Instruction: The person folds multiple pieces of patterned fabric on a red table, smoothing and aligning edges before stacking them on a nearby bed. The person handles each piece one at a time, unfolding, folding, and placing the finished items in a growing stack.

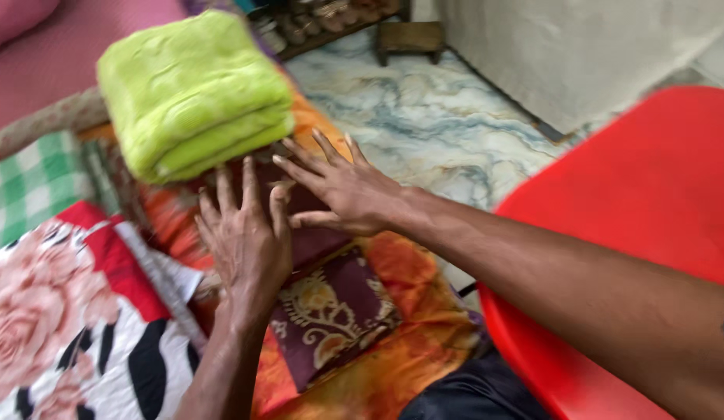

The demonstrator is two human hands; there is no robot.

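Though flat, fingers (300,155) touching green towel (192,93).

We have one view only, from a camera worn on the head, tilted down and slightly left. It sits close over both forearms, which enter from the near edge. Far off we catch the marble floor (424,117); at right, a red chair (642,233).

Soft even daylight, weak shadows, motion blur throughout, edges smeared.
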